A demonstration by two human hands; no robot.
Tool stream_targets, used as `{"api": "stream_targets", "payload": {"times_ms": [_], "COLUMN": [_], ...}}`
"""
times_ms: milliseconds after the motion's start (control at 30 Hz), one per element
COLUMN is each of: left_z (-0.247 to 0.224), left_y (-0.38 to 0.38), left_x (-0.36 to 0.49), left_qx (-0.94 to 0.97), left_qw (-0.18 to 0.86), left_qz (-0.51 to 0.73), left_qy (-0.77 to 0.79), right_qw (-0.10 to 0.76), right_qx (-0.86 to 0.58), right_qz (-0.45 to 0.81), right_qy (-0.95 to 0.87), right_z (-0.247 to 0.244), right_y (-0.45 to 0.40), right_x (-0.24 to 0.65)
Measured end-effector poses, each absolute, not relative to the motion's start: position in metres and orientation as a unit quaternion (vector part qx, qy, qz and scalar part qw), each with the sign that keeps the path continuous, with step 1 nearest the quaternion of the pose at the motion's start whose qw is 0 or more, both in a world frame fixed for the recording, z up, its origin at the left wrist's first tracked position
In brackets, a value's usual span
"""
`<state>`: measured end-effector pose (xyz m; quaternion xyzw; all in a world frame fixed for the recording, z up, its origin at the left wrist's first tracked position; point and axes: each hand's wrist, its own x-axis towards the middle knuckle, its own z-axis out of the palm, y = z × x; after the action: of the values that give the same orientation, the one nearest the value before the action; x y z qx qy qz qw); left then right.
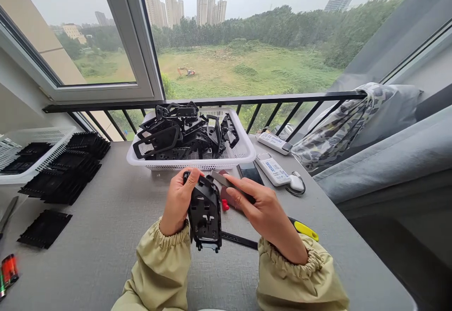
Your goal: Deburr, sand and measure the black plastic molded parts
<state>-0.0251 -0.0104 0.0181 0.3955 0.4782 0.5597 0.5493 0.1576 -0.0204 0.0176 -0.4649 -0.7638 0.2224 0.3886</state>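
Note:
My left hand grips a black moulded plastic part by its upper left edge, holding it upright above the table. The part has slots and small clips. In my right hand is a flat grey bar, pinched between thumb and fingers. Its far end meets or nearly meets the part's upper right edge; contact is unclear. Below the right hand lie a brown sheet, a small red piece and a black strip. A yellow-and-black handle shows beyond the right wrist.
A white basket heaped with similar black parts stands ahead. Black plates are stacked at left beside another white basket. A phone and two white power-bank-like devices lie at right. The window railing bounds the back.

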Motion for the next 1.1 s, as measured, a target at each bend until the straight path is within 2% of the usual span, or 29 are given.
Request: {"api": "stream_targets", "payload": {"times_ms": [300, 467, 767, 933, 1100], "left_z": [0.0185, 0.0241, 0.0192, 0.0189, 0.0202], "left_y": [-0.0099, -0.0125, -0.0121, -0.0147, -0.0192], "left_x": [-0.025, -0.0221, -0.0258, -0.0267, -0.0264], "left_qx": [0.386, 0.365, 0.502, 0.52, 0.54], "left_qw": [0.529, 0.553, 0.5, 0.537, 0.506], "left_qz": [0.58, 0.584, 0.566, 0.553, 0.56], "left_qy": [0.484, 0.468, 0.422, 0.368, 0.373], "right_qw": [0.441, 0.425, 0.41, 0.414, 0.414], "right_qx": [-0.475, -0.465, -0.46, -0.455, -0.461], "right_qz": [0.272, 0.27, 0.293, 0.315, 0.324], "right_qy": [-0.711, -0.728, -0.731, -0.723, -0.715], "right_z": [0.0182, 0.0208, 0.0219, 0.0211, 0.021], "right_y": [-0.0193, -0.0189, -0.0198, -0.0179, -0.017], "right_x": [0.1581, 0.1595, 0.1599, 0.1599, 0.161]}}
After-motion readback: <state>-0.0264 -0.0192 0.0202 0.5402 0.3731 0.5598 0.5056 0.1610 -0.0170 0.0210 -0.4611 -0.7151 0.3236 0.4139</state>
